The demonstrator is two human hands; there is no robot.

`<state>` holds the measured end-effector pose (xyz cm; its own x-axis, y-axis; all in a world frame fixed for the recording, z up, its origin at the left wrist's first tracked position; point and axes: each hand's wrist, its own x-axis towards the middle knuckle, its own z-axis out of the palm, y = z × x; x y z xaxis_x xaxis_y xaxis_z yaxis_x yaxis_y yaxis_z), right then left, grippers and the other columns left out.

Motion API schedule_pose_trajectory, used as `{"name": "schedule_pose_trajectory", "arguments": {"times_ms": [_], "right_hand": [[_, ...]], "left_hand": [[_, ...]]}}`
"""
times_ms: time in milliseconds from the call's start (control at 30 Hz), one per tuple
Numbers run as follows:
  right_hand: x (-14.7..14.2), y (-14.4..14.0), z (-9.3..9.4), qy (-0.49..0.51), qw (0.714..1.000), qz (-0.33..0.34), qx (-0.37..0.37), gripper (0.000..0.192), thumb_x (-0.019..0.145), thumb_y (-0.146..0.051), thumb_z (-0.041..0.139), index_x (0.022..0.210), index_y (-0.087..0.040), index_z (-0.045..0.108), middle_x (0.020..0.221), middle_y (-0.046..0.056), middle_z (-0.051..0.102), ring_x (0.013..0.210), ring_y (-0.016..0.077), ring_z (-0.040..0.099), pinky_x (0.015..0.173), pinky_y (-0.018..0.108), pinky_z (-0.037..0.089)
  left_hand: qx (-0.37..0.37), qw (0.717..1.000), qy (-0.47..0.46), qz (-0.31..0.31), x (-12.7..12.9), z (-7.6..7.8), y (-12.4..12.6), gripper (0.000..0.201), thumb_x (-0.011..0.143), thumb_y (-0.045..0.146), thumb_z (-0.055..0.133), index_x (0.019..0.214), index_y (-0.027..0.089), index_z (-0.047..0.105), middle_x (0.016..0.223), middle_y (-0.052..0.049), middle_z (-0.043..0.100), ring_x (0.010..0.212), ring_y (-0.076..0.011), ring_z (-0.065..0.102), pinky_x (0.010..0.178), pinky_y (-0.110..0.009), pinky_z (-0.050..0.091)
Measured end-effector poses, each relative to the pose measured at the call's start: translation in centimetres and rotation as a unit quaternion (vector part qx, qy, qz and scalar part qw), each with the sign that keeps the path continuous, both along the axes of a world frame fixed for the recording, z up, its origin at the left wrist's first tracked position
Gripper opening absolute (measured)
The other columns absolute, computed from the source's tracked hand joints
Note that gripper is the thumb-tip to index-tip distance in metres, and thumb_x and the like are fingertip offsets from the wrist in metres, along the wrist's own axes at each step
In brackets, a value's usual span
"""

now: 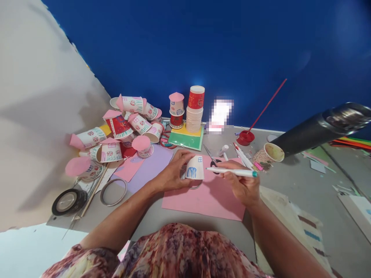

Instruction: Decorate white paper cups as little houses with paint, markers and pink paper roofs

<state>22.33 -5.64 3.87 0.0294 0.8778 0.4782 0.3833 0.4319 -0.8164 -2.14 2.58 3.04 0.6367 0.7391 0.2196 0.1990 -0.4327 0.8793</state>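
Note:
In my left hand [175,172] is a white paper cup [197,166], gripped from its left side, with a blue window and blue strokes drawn on its wall. My right hand [245,183] pinches a white felt-tip pen [230,170] with a green end cap. The pen's tip points left and sits just off the cup's right side; whether it touches, I cannot tell. Under both hands lies a sheet of pink paper [203,202]. Scissors [213,156] rest at its far edge, partly behind my right hand.
Decorated cups with pink paper cones [113,129] are heaped at left. A stack of cups [194,112] stands by the blue wall. Black tape [68,201] and a tape ring [114,192] lie front left. Rightward are felt pens [242,154], a patterned cup [268,153] and a dark cylinder [315,131].

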Motion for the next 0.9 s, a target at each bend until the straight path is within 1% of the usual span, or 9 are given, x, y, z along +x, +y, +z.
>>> {"name": "schedule_pose_trajectory", "arguments": {"times_ms": [67,100,167,267,400,600,767,900], "right_hand": [[-0.4,-0.1,0.2,-0.040,0.998,0.027,0.028,0.016,0.097,-0.033,0.066,0.103,-0.025,0.078,0.088,0.007,0.079,0.076,0.0221,0.074,0.069,0.036,0.059],[-0.7,-0.2,0.3,-0.056,0.997,0.032,0.036,0.013,0.096,-0.031,0.067,0.100,-0.025,0.078,0.087,0.006,0.079,0.077,0.0225,0.074,0.071,0.036,0.059],[-1.2,-0.2,0.5,-0.074,0.996,0.026,0.043,0.010,0.095,-0.028,0.067,0.095,-0.024,0.076,0.082,0.005,0.078,0.073,0.0211,0.073,0.067,0.034,0.058],[-1.6,-0.1,0.6,-0.088,0.995,0.019,0.047,0.009,0.094,-0.024,0.066,0.092,-0.024,0.074,0.078,0.004,0.077,0.068,0.0185,0.071,0.064,0.031,0.057],[-1.6,0.0,0.6,-0.118,0.990,0.034,0.065,0.010,0.095,-0.021,0.063,0.092,-0.023,0.073,0.078,0.004,0.077,0.067,0.0183,0.072,0.066,0.030,0.058],[-1.6,0.3,0.5,-0.129,0.984,0.051,0.109,0.008,0.095,-0.018,0.064,0.096,-0.022,0.071,0.079,0.004,0.078,0.068,0.0177,0.073,0.065,0.028,0.057],[-1.7,0.4,0.4,-0.137,0.982,0.050,0.122,0.007,0.095,-0.017,0.065,0.097,-0.022,0.070,0.079,0.004,0.077,0.068,0.0175,0.072,0.064,0.028,0.056],[-1.8,0.4,0.5,-0.141,0.980,0.066,0.121,0.009,0.094,-0.015,0.064,0.094,-0.023,0.067,0.076,0.003,0.076,0.065,0.0168,0.070,0.062,0.027,0.054]], "left_hand": [[0.010,1.000,0.005,-0.005,-0.1,-0.4,0.1,0.081,0.070,0.026,0.086,0.146,0.029,0.058,0.137,-0.013,0.054,0.137,-0.0358,0.049,0.116,-0.052,0.047],[0.016,1.000,0.008,-0.007,-0.1,-0.6,0.2,0.083,0.070,0.024,0.084,0.148,0.029,0.055,0.139,-0.013,0.053,0.137,-0.0355,0.048,0.116,-0.052,0.047],[0.026,1.000,0.012,-0.010,-0.3,-1.0,0.3,0.086,0.071,0.021,0.082,0.151,0.030,0.052,0.141,-0.012,0.052,0.137,-0.0345,0.048,0.114,-0.050,0.048],[0.034,0.999,0.014,-0.013,-0.4,-1.3,0.4,0.087,0.072,0.021,0.081,0.153,0.030,0.050,0.141,-0.012,0.052,0.135,-0.0341,0.050,0.112,-0.048,0.050],[0.046,0.999,0.025,-0.012,-0.3,-1.2,0.4,0.085,0.071,0.022,0.082,0.150,0.028,0.052,0.138,-0.013,0.054,0.134,-0.0357,0.050,0.112,-0.051,0.049],[0.047,0.998,0.039,-0.019,-0.2,-0.8,0.2,0.083,0.074,0.029,0.083,0.149,0.027,0.049,0.140,-0.012,0.051,0.135,-0.0325,0.049,0.112,-0.050,0.051],[0.036,0.998,0.039,-0.022,-0.2,-0.7,0.1,0.082,0.076,0.036,0.085,0.149,0.029,0.049,0.140,-0.011,0.051,0.136,-0.0327,0.049,0.110,-0.048,0.053],[0.032,0.999,0.027,-0.020,-0.2,-0.7,0.1,0.083,0.076,0.041,0.087,0.149,0.028,0.050,0.138,-0.011,0.052,0.133,-0.0315,0.052,0.109,-0.047,0.054]]}}
